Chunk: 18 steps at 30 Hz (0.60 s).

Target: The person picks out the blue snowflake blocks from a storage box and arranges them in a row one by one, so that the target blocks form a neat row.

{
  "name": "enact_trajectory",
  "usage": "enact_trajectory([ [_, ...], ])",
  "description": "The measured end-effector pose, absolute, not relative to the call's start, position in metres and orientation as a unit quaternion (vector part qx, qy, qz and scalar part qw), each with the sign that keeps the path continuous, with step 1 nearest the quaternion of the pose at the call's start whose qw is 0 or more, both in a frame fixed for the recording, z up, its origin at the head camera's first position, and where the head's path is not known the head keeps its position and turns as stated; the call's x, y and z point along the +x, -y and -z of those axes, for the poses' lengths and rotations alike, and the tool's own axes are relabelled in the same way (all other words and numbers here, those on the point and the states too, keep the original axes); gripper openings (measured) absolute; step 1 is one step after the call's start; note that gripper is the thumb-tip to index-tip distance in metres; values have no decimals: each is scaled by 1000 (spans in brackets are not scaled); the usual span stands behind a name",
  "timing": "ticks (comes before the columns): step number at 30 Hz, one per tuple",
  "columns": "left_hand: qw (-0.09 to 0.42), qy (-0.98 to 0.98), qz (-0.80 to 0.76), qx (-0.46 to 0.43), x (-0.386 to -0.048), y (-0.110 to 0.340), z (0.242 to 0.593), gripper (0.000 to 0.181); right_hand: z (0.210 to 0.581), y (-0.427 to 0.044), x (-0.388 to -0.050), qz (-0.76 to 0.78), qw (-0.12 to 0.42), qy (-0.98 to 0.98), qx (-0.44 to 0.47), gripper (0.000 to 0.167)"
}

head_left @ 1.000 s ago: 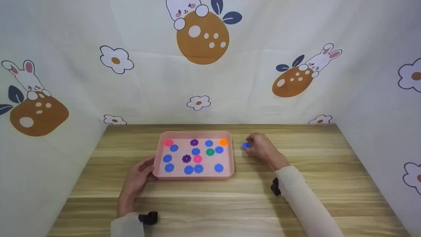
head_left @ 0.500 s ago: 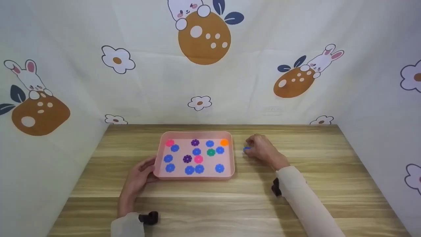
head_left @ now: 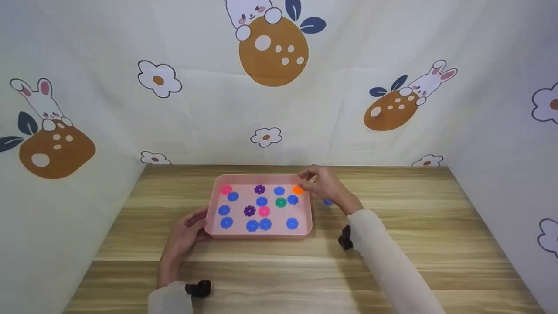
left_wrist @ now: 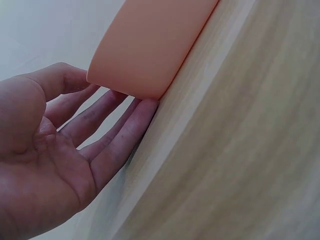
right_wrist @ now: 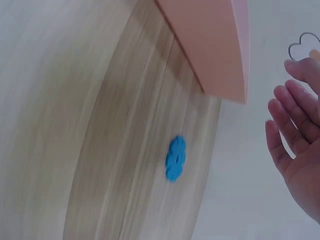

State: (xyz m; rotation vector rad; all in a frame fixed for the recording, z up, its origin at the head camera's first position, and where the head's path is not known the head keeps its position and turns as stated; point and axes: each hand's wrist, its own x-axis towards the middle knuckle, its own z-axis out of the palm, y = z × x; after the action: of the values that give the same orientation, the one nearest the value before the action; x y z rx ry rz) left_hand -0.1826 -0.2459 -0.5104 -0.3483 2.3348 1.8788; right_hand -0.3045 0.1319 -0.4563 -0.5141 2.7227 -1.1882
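Fingers of my left hand touch the left end of a pink tray; in the left wrist view the hand has its fingertips against the tray wall. Over the tray's right back corner, next to an orange flower-shaped disc, is my right hand. Seen in the right wrist view, that hand has loosely bent fingers with nothing between them. A blue flower-shaped disc lies on the table just right of the tray, partly hidden by the right hand in the head view.
Spread flat inside the tray are several flower discs: blue ones, purple ones, pink ones and a green one. The wooden table ends at a patterned cloth backdrop.
My right hand has let go of the blue disc, leaving it on the table, and moved left over the tray's right rim. The left hand stays at the tray.
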Motion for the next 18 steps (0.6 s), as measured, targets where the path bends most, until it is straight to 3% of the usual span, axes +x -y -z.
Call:
enact_trajectory([
  [6,58,-773,-620,-118,-185,245,512,42,463,-106,-307,408,98,-896,-147,33],
  [18,57,-777,-617,-113,-184,246,512,42,477,-73,-309,419,111,-891,-133,36],
])
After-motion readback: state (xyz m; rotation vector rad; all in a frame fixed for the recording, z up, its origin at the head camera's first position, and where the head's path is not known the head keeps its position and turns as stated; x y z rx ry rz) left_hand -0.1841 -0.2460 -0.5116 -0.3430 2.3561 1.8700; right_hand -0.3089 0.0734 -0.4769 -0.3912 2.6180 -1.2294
